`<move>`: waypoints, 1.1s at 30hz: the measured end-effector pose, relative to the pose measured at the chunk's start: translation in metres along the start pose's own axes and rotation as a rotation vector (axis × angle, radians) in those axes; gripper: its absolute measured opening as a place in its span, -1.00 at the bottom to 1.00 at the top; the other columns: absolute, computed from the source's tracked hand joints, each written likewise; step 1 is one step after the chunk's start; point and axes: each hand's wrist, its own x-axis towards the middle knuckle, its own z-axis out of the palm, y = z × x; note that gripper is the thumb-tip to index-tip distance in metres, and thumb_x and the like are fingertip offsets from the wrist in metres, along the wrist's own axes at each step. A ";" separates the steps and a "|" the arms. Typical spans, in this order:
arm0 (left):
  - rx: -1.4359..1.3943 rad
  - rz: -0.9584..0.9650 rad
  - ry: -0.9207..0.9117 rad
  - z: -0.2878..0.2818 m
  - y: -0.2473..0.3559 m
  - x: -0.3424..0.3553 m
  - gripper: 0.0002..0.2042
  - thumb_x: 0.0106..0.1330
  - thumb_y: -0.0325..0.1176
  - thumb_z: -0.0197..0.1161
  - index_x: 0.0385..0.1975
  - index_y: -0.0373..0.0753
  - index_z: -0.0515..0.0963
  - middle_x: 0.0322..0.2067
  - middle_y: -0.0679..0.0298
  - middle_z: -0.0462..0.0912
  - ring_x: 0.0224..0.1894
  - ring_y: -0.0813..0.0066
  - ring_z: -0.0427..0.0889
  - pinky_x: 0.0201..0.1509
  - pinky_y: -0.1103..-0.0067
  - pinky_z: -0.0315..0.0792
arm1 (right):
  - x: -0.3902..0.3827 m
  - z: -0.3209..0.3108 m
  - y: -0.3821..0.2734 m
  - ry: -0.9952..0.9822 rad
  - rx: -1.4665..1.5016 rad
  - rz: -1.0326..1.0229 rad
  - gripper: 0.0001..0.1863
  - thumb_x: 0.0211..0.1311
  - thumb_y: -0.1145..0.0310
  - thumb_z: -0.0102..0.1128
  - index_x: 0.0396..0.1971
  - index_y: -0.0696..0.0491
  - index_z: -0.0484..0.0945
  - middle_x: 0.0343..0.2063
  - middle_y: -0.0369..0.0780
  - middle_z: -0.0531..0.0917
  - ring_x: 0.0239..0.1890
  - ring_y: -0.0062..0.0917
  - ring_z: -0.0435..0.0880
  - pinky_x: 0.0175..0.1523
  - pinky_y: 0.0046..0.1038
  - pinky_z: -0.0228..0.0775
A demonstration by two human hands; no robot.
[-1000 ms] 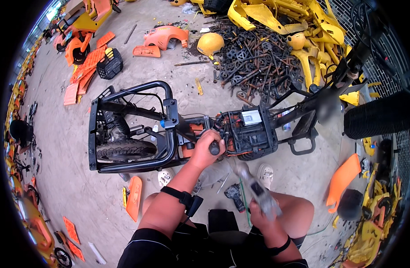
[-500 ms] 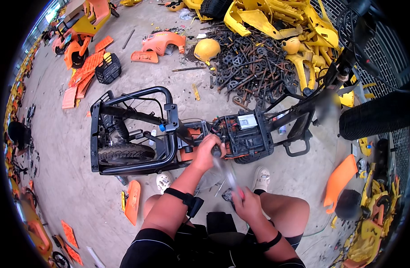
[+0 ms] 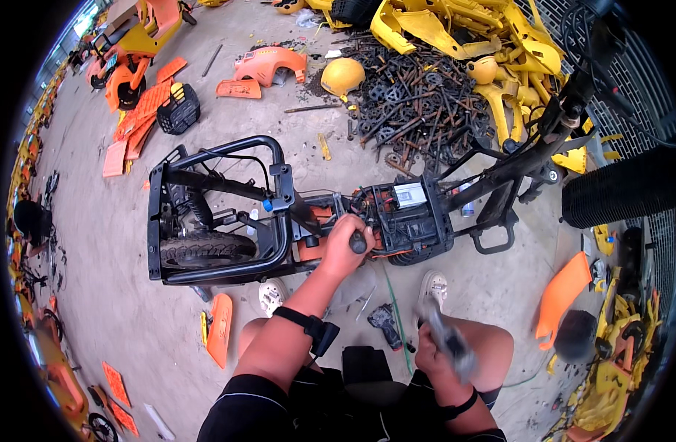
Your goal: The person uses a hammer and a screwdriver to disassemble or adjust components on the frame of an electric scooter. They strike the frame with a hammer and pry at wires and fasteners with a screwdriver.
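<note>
My left hand [image 3: 342, 249] grips a dark cylindrical tool [image 3: 358, 241] upright over the middle of the black scooter frame [image 3: 283, 217], beside an orange inner panel and a wired housing [image 3: 415, 217] with a silver box [image 3: 409, 194]. My right hand [image 3: 430, 352] grips a grey metal hammer [image 3: 453, 340], blurred by motion, low at the right above my knee. A cordless drill [image 3: 384, 324] lies on the floor between my feet, near a green cord. The frame's rear wheel [image 3: 205, 250] is at the left.
A pile of rusty metal parts [image 3: 426, 103] and yellow plastic panels [image 3: 515, 51] lies behind the frame. Orange panels [image 3: 562, 298] lie right and left, with a parked orange scooter [image 3: 128, 81] back left. A black ribbed object [image 3: 614, 191] juts in at the right.
Half a second ago the hammer was up at the tool in my left hand; it has swung back down to the right, near where it was a second ago. My left hand stays in place.
</note>
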 end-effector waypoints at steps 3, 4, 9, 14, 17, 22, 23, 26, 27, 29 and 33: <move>-0.009 0.018 0.001 0.004 0.003 0.004 -0.78 0.17 -0.65 0.33 -0.42 -0.28 0.38 -0.41 0.15 0.54 -0.36 0.21 0.57 -0.19 0.42 0.48 | -0.007 0.022 0.019 -0.156 -0.265 0.136 -0.83 0.08 0.48 0.36 -0.38 0.10 0.52 -0.58 -0.15 0.59 -0.57 -0.29 0.65 -0.42 -0.35 0.52; -0.006 0.020 0.016 0.005 0.005 0.003 -0.77 0.15 -0.64 0.35 -0.43 -0.28 0.38 -0.43 0.16 0.54 -0.37 0.18 0.56 -0.22 0.39 0.47 | -0.006 0.033 0.015 -0.281 -0.364 0.417 -0.80 0.04 0.47 0.39 -0.38 0.09 0.51 -0.58 -0.16 0.60 -0.57 -0.27 0.64 -0.42 -0.34 0.52; 0.022 -0.002 0.013 0.004 0.002 0.004 -0.78 0.14 -0.65 0.34 -0.43 -0.28 0.38 -0.45 0.16 0.53 -0.38 0.17 0.55 -0.22 0.37 0.47 | -0.012 0.008 0.005 -0.058 -0.076 0.019 -0.75 0.02 0.43 0.46 -0.37 0.09 0.52 -0.56 -0.10 0.64 -0.52 -0.13 0.67 -0.40 -0.24 0.51; 0.026 0.064 0.011 0.007 0.003 0.004 -0.78 0.16 -0.65 0.33 -0.42 -0.28 0.38 -0.44 0.15 0.53 -0.37 0.18 0.56 -0.20 0.39 0.47 | -0.007 0.030 0.002 -0.186 -0.360 0.415 -0.79 0.04 0.42 0.44 -0.42 0.06 0.52 -0.57 -0.15 0.62 -0.55 -0.21 0.64 -0.41 -0.32 0.51; 0.006 0.008 0.015 0.005 0.005 0.005 -0.78 0.16 -0.65 0.33 -0.42 -0.27 0.38 -0.44 0.16 0.53 -0.38 0.19 0.55 -0.20 0.40 0.46 | -0.005 0.007 -0.005 -0.090 -0.265 -0.025 -0.83 0.11 0.40 0.38 -0.44 0.08 0.52 -0.58 -0.11 0.61 -0.56 -0.18 0.63 -0.43 -0.32 0.49; 0.010 0.028 0.030 0.004 0.003 0.004 -0.77 0.16 -0.64 0.34 -0.42 -0.27 0.38 -0.44 0.16 0.53 -0.38 0.22 0.54 -0.19 0.41 0.47 | -0.004 0.028 0.011 -0.197 -0.351 0.339 -0.84 0.09 0.50 0.35 -0.44 0.12 0.49 -0.60 -0.07 0.59 -0.54 -0.14 0.67 -0.45 -0.25 0.46; 0.007 0.025 0.030 0.004 0.002 0.004 -0.77 0.15 -0.65 0.34 -0.43 -0.27 0.38 -0.43 0.16 0.53 -0.38 0.21 0.55 -0.20 0.42 0.47 | -0.007 0.021 0.006 -0.185 -0.340 0.334 -0.84 0.09 0.50 0.34 -0.44 0.12 0.49 -0.60 -0.07 0.59 -0.53 -0.13 0.67 -0.45 -0.24 0.46; -0.029 -0.004 0.042 0.003 0.002 0.004 -0.78 0.16 -0.65 0.33 -0.43 -0.27 0.38 -0.44 0.17 0.52 -0.38 0.21 0.55 -0.20 0.42 0.47 | -0.007 0.011 0.007 -0.075 -0.216 0.026 -0.81 0.05 0.46 0.38 -0.43 0.12 0.49 -0.60 -0.05 0.58 -0.53 -0.05 0.64 -0.44 -0.24 0.45; -0.035 -0.008 0.032 0.004 0.006 0.007 -0.77 0.16 -0.66 0.33 -0.43 -0.27 0.37 -0.44 0.17 0.53 -0.38 0.21 0.55 -0.20 0.42 0.47 | -0.013 0.008 0.019 -0.076 -0.203 -0.040 -0.80 0.04 0.45 0.40 -0.43 0.11 0.50 -0.60 -0.06 0.58 -0.53 -0.05 0.64 -0.44 -0.24 0.45; -0.025 0.021 0.015 0.005 0.004 0.007 -0.77 0.15 -0.66 0.33 -0.43 -0.27 0.37 -0.43 0.16 0.53 -0.37 0.21 0.56 -0.19 0.41 0.47 | -0.019 0.019 0.036 -0.210 -0.434 0.044 -0.80 0.04 0.44 0.40 -0.41 0.11 0.51 -0.60 -0.05 0.59 -0.53 -0.10 0.66 -0.43 -0.28 0.48; -0.030 0.005 0.015 -0.003 0.001 0.005 -0.77 0.15 -0.66 0.33 -0.43 -0.27 0.37 -0.40 0.15 0.54 -0.35 0.22 0.57 -0.18 0.42 0.48 | -0.009 0.019 -0.002 -0.116 -0.258 0.172 -0.80 0.07 0.43 0.40 -0.38 0.12 0.52 -0.58 -0.03 0.60 -0.53 -0.13 0.67 -0.44 -0.29 0.47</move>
